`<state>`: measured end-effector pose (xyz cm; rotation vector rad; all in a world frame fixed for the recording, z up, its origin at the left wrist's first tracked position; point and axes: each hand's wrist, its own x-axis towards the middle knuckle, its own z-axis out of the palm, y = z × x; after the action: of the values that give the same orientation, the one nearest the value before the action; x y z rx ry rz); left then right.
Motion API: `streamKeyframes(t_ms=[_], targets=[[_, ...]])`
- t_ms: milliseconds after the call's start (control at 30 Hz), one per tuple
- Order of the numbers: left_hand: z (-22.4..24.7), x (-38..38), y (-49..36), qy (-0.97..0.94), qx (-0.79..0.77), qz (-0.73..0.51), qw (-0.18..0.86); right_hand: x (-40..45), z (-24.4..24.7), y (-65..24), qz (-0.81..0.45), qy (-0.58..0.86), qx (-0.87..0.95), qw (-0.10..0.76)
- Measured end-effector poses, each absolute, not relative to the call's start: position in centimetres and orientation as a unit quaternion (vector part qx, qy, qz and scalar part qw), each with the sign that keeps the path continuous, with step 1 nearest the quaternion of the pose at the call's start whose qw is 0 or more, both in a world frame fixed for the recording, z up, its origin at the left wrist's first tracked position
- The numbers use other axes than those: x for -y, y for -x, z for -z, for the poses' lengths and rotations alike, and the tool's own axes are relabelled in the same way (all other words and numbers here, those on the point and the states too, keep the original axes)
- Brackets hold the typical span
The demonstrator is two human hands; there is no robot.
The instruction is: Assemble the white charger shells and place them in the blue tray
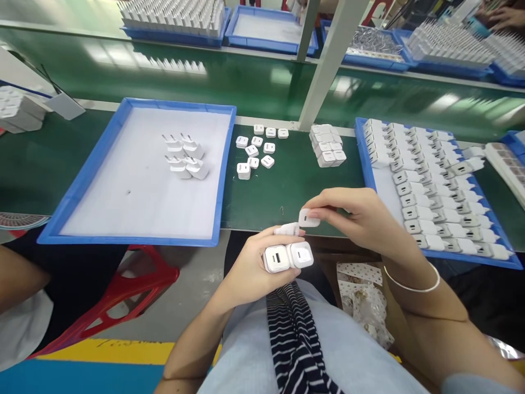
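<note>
My left hand [252, 268] is wrapped round several white USB wall chargers [276, 259], two with their port faces turned up towards me. One of these faces has a dark slot, the other a smaller one. Between the thumb and fingers of my right hand [361, 219] is a white end cap [305, 219] with a small slot. It sits just above and right of the held chargers, by the left fingertips. Beyond my hands, loose white end caps [268, 161] lie scattered on the green bench, a few of them stacked.
A blue-rimmed tray [219, 208] at left carries several pronged plugs [186, 156]. A block of stacked white pieces [327, 146] stands right of centre. Another blue tray [367, 158] holds rows of chargers [426, 186]. An upright post [328, 65] rises behind. Someone sits at left beside a red stool [135, 284].
</note>
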<state>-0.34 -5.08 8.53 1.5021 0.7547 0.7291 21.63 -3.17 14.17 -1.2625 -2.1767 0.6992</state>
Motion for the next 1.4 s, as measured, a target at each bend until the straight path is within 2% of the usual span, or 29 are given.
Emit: streamKeyframes(t_ms=[133,267,533,700,833,967,1133,1400], targets=[[-8.5,4.9,0.0,-0.661,-0.319,-0.326,0.596,4.2,-14.2,-20.4,-0.308,0.421,0.802,0.291],[-8.6,4.8,-0.2,-0.656,-0.302,-0.336,0.605,4.7,-13.7,-19.3,-0.381,0.349,0.816,0.260],[-9.0,4.9,0.0,-0.638,-0.314,-0.318,0.627,4.4,-14.5,-19.0,-0.380,0.283,0.852,0.222],[-8.7,4.9,0.1,-0.608,-0.308,-0.308,0.664,4.4,-14.9,-18.7,-0.351,0.307,0.865,0.187],[-8.4,5.0,-0.1,-0.637,-0.303,-0.356,0.612,4.5,-15.0,-18.6,-0.300,0.329,0.870,0.213],[-8.1,5.0,-0.3,-0.666,-0.282,-0.404,0.560,4.4,-15.2,-18.7,-0.352,0.293,0.853,0.249],[-8.0,4.8,-0.4,-0.682,-0.255,-0.417,0.544,3.7,-15.8,-18.5,-0.412,0.270,0.831,0.257],[-8.5,4.8,-0.6,-0.689,-0.272,-0.413,0.530,3.3,-16.0,-18.2,-0.413,0.288,0.828,0.247]])
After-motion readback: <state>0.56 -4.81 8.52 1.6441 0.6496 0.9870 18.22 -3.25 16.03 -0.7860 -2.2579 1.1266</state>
